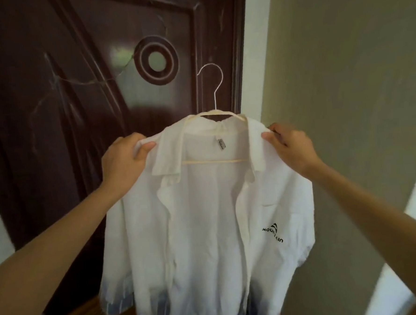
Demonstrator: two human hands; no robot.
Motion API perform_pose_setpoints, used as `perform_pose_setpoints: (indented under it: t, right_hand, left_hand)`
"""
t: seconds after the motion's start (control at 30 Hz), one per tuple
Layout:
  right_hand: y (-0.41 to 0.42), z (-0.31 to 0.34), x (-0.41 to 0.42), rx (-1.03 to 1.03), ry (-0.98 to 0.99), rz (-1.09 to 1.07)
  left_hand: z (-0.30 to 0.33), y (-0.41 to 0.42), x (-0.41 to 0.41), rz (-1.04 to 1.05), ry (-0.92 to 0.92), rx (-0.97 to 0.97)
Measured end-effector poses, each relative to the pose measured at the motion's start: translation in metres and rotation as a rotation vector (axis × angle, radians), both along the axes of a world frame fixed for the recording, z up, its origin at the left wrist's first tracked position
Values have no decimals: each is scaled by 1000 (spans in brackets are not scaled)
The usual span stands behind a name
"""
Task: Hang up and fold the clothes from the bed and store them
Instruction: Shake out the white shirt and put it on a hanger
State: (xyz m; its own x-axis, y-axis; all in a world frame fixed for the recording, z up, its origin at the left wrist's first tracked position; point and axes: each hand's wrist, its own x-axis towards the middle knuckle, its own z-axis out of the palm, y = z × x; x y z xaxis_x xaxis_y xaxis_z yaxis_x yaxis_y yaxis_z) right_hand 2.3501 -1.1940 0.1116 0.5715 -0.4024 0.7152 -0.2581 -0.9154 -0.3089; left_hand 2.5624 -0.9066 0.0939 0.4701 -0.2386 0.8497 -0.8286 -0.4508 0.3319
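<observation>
Pinching the white shirt (206,218) shoulders: left hand (126,160), right hand (291,147), seemingly on hanger (214,113).

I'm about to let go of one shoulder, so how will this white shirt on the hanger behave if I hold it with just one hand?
The white shirt looks thin and floppy, so the released shoulder would probably sag. Open at the front, it might slide off the hanger. It seems light enough for the right hand alone.

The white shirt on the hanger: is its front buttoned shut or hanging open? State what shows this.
Open. The white shirt parts below the collar, showing the hanger bar and inner label between its front edges.
</observation>
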Motion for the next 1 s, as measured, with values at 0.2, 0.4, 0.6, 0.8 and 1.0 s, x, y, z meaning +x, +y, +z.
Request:
perform_pose_setpoints:
  t: [0.2,0.4,0.6,0.8,1.0]
  right_hand:
    - [18,-24,-60,12,-61,-260]
    - [46,-48,-134,-29,-142,-440]
    - [69,-55,-225,-62,-163,-628]
    - [88,-45,-314,-117,-99,-834]
    - [94,-49,-411,-131,-73,-999]
  left_hand:
    - [-9,-26,-17,-199,-14,47]
    - [-20,-52,-54,-413,-3,60]
    - [-30,-88,-111,-683,-26,52]
    - [-36,-135,-182,-883,73,59]
    - [-45,-186,-272,-1042,150,100]
